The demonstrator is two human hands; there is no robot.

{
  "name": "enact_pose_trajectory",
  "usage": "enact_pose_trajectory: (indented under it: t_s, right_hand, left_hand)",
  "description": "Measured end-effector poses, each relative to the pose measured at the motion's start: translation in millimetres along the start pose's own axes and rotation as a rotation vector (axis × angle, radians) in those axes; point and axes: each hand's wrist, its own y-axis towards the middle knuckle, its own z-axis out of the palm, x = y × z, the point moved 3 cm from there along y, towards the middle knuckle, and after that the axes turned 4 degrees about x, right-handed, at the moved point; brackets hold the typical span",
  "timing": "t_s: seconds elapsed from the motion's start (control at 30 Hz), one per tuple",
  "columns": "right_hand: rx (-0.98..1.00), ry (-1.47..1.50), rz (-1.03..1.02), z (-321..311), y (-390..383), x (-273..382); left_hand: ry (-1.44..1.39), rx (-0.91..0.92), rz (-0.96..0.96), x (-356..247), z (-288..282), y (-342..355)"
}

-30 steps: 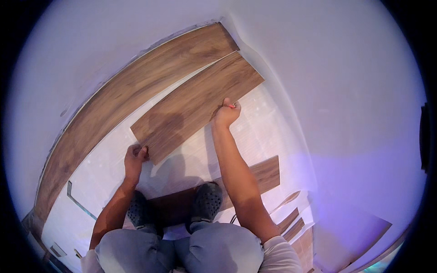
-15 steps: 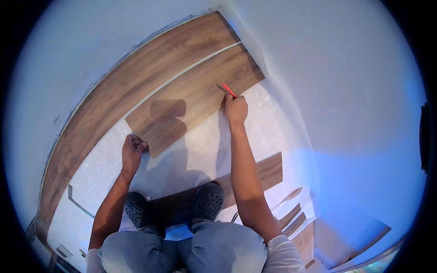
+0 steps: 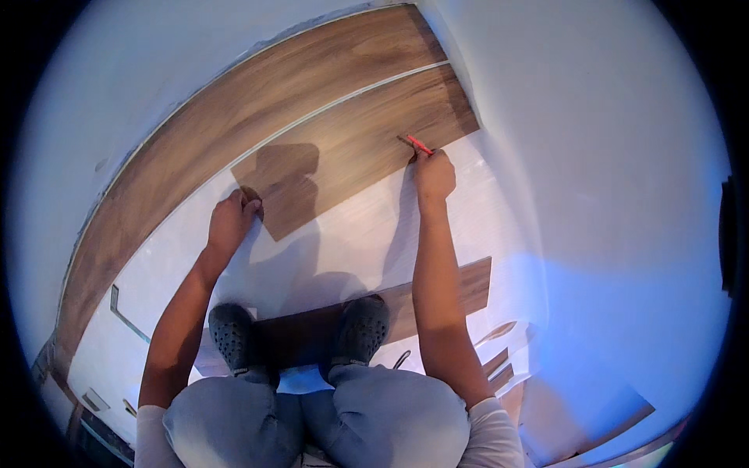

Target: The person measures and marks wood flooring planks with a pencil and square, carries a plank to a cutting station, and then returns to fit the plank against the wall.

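Observation:
A short wood-look floor plank (image 3: 359, 144) lies along a longer laid plank (image 3: 234, 117), with a narrow pale gap between them. At its left end is my left hand (image 3: 230, 222), fingers curled closed on the short edge. My right hand (image 3: 435, 179) is at the plank's near edge, towards the right end. It grips a slim red pencil (image 3: 420, 144), whose tip points away to the left over the plank. Part of the pencil is hidden in my fingers. Shadows of my hands and head fall on the plank and the pale floor.
Another plank (image 3: 460, 285) lies crosswise under my shoes (image 3: 365, 327). White walls (image 3: 593, 156) border the floor at the far side and right. Cut pieces (image 3: 499, 370) and a larger board (image 3: 581, 417) lie at the lower right. A thin L-shaped metal tool (image 3: 125, 316) lies at left.
The view has shifted, so the planks sit further up and right in the picture. Both hands keep their places by the short plank, and the pencil stays in my right hand.

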Motion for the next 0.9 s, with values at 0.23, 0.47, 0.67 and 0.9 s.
enact_pose_trajectory:
  t_s: [0.23, 0.47, 0.67, 0.9]
  right_hand:
    - [-0.055, 0.166, -0.196, -5, -14, 20]
    - [0.630, 1.055, -0.582, -2, -93, 132]
    - [0.808, 0.872, -0.871, 32, -125, 201]
    - [0.638, 0.838, -0.907, 82, -131, 217]
  left_hand:
    - [-0.262, 0.031, -0.066, 20, -4, 3]
    - [-0.446, 0.017, -0.233, 9, -8, -10]
    - [-0.265, -0.160, -0.122, 16, 0, -9]
    - [-0.280, -0.050, -0.191, 6, -10, -9]
